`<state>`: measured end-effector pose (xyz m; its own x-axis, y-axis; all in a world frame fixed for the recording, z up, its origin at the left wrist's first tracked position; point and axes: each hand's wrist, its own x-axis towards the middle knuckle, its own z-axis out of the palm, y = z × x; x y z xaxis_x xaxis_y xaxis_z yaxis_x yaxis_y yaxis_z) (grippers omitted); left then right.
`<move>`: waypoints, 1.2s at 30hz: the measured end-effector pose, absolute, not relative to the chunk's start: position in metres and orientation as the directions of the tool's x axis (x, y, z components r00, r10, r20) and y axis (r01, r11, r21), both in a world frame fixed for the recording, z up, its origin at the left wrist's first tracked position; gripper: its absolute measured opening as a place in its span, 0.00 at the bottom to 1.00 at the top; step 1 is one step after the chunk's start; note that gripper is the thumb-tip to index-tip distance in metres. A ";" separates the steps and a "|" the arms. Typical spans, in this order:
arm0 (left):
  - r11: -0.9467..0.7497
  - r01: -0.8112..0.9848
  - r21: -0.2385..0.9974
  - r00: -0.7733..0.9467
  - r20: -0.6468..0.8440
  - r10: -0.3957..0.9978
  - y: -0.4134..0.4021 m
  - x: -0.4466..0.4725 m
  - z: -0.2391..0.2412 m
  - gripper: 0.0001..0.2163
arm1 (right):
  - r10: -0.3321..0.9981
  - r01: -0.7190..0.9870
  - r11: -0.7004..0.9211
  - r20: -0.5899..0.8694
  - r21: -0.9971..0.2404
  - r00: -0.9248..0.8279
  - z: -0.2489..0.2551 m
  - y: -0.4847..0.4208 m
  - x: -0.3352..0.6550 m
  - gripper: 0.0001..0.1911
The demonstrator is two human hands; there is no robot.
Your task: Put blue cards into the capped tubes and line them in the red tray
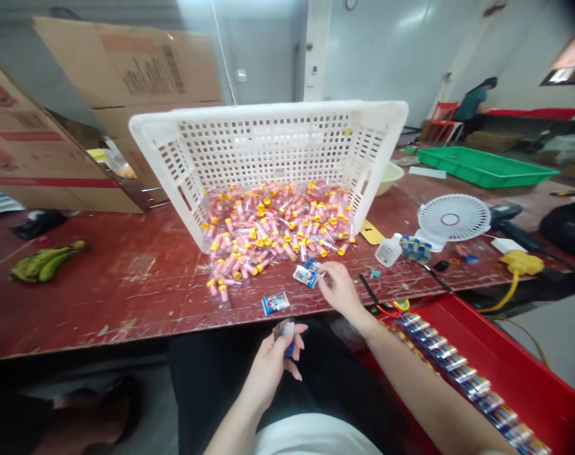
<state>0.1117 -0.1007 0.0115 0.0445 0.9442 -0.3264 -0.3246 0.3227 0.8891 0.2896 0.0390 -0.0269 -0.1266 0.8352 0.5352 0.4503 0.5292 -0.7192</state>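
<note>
My left hand [267, 363] is over my lap, just below the table edge, with thumb and fingers closed on a small blue and clear packet [284, 330]. My right hand [338, 287] reaches over the table's front edge. Its thumb and fingertips pinch at the edge of small blue-and-white packets [307, 273] that lie overlapping there. Another such packet [275, 303] lies alone between my hands on the tabletop. Behind them a white plastic crate [273, 114] lies tipped towards me. Pink tubes with yellow caps [268, 227] in clear wrap spill out of it.
A red tray [519, 373] at lower right holds rows of shiny blue packs [462, 373]. On the table's right are a clear bottle [388, 251], a white fan [453, 218] and a green tray [486, 167]. Green bananas [48, 262] and cardboard boxes [131, 69] are left. A person [474, 104] sits far right.
</note>
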 end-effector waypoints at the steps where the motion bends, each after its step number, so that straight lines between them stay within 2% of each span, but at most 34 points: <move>1: 0.318 -0.332 0.888 0.027 -0.328 0.944 -0.102 0.107 0.014 0.19 | 0.839 0.423 0.532 0.523 -0.734 -0.148 -0.022 0.056 0.264 0.03; 6: 0.346 -0.342 0.873 -0.067 -0.390 0.918 -0.106 0.084 0.024 0.20 | 0.891 0.302 0.452 0.438 -0.839 -0.117 -0.022 0.109 0.205 0.10; 11: 0.381 -0.391 0.838 -0.028 -0.425 0.905 -0.099 0.070 0.020 0.16 | 0.967 0.096 0.250 0.243 -0.963 -0.076 -0.022 0.091 0.233 0.15; 14: 0.401 -0.398 0.825 0.047 -0.418 0.907 -0.096 0.073 0.018 0.14 | 0.976 -0.012 0.122 0.122 -0.992 -0.181 -0.010 0.049 0.259 0.19; 16: 0.418 -0.386 0.823 0.085 -0.419 0.904 -0.096 0.080 0.018 0.13 | 0.956 -0.129 -0.013 0.026 -0.992 -0.294 0.002 0.015 0.270 0.18; 19: 0.393 -0.351 0.850 0.073 -0.394 0.916 -0.098 0.090 0.019 0.14 | 0.894 -0.318 -0.216 -0.056 -0.923 -0.444 0.020 -0.026 0.274 0.19; 21: 0.355 -0.331 0.874 0.044 -0.362 0.931 -0.100 0.096 0.020 0.13 | 0.909 -0.384 -0.158 0.017 -0.910 -0.416 0.029 -0.042 0.270 0.22; 23: 0.324 -0.325 0.888 0.024 -0.335 0.942 -0.102 0.099 0.020 0.13 | 0.931 -0.396 0.017 0.159 -0.918 -0.328 0.035 -0.049 0.265 0.23; 27: 0.298 -0.317 0.900 0.039 -0.302 0.953 -0.104 0.103 0.022 0.12 | 0.892 -0.272 0.280 0.354 -0.921 -0.281 0.039 -0.049 0.261 0.16; 30: 0.294 -0.304 0.906 0.039 -0.296 0.954 -0.104 0.106 0.025 0.11 | 0.872 -0.148 0.326 0.358 -0.934 -0.335 0.039 -0.047 0.263 0.16; 33: 0.329 -0.295 0.897 0.027 -0.336 0.941 -0.104 0.107 0.026 0.12 | 0.869 -0.116 0.298 0.319 -0.948 -0.378 0.037 -0.045 0.267 0.17; 36: 0.361 -0.288 0.887 0.038 -0.367 0.930 -0.104 0.108 0.025 0.13 | 0.888 -0.054 0.372 0.372 -0.927 -0.271 0.034 -0.045 0.269 0.16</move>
<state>0.1076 -0.1037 0.0248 0.0378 0.9296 -0.3666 -0.2882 0.3614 0.8867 0.2687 -0.0451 0.0339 -0.2714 0.8876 0.3723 -0.0541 0.3721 -0.9266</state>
